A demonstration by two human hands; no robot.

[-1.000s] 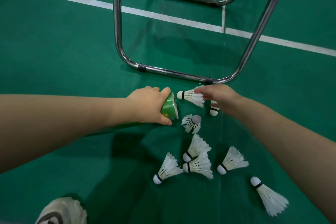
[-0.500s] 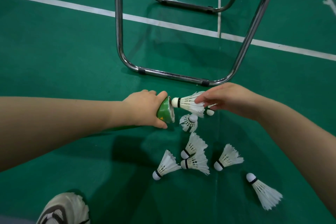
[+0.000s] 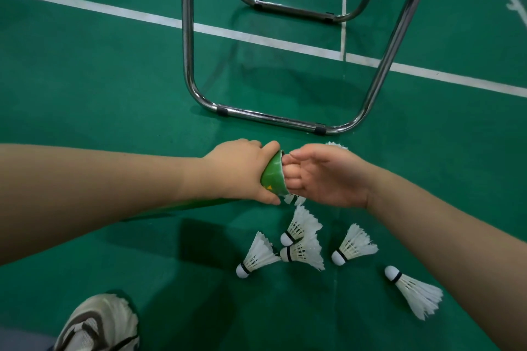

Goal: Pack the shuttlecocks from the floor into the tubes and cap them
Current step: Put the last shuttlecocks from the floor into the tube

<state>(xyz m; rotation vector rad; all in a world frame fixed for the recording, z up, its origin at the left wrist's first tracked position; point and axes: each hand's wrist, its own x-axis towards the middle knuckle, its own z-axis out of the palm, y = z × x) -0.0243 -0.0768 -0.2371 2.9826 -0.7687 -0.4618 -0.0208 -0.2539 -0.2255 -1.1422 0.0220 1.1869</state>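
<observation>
We see a green tube [image 3: 272,177] marked yellow; white, black-banded shuttlecocks [image 3: 353,245] at five o'clock; green floor [image 3: 114,80], white-lined.

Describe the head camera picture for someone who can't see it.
A left hand grips a green tube while curled fingers of the right hand press at its open end. Five shuttlecocks lie loose on the green floor nearby, near a metal chair frame.

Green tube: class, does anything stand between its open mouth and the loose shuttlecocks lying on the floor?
Yes. The right hand sits at the green tube's mouth, its curled fingers covering the opening, while the left hand grips the tube. Nothing else visible blocks the shuttlecocks.
</observation>
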